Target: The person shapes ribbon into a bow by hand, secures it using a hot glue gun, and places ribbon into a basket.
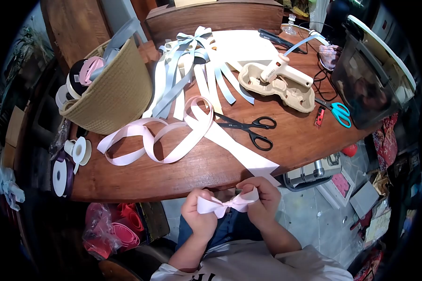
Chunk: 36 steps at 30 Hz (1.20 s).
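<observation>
A pale pink ribbon bow is held between my two hands just off the table's near edge. My left hand pinches its left loop. Around the right loop, the fingers of my right hand are closed. A long pale pink ribbon lies in loose curls on the table, and one end runs over the edge close to my right hand; I cannot tell whether it joins the bow. Black-handled scissors lie beside that ribbon.
On the wooden table are blue and cream ribbon bows, a glue gun in a cardboard tray, teal scissors and a red cutter. A woven basket of ribbon rolls stands left; a grey bin, right.
</observation>
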### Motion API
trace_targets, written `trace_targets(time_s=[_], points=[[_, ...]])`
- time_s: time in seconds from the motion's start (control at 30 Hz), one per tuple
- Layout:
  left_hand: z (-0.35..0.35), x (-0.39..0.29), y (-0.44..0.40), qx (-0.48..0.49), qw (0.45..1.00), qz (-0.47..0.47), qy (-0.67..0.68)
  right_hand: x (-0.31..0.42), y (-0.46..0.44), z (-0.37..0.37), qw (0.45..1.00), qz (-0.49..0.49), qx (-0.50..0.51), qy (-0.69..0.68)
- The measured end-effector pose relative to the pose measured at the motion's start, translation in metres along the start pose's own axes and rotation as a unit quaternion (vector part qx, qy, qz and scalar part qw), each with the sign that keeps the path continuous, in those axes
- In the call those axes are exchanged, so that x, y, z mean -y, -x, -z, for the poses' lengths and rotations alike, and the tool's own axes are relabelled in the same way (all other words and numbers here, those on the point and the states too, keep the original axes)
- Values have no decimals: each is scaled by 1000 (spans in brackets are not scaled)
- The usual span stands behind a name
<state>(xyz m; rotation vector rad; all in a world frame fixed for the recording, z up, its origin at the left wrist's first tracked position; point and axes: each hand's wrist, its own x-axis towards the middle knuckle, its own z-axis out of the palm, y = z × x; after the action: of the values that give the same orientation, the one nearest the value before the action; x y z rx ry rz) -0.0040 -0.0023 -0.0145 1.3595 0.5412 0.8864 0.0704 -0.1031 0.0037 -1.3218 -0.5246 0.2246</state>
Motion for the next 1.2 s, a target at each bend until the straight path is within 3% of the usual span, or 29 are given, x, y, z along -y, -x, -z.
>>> trace_targets(time_s=[0.23, 0.43, 0.53, 0.83, 0.93, 1.07, 1.2], points=[[-2, 0, -2, -13, 998, -59, -30, -4, 0, 0, 999, 12, 0, -45], [0, 0, 1, -19, 999, -45, -15, 2, -1, -2, 991, -50, -98, -78], [0, -1, 2, -44, 999, -10, 25, -6, 4, 5, 997, -12, -63, -39], [-10, -10, 0, -16, 962, 190, 194, -15, 1, 0, 951, -100, -130, -264], [-9, -11, -2, -28, 971, 168, 169, -7, -3, 3, 977, -110, -92, -155], [2, -4, -8, -20, 978, 149, 145, -3, -14, 15, 976, -179, 25, -120], [3, -4, -10, 4, 997, 76, -12, 1, -14, 20, 964, -225, 22, -141]])
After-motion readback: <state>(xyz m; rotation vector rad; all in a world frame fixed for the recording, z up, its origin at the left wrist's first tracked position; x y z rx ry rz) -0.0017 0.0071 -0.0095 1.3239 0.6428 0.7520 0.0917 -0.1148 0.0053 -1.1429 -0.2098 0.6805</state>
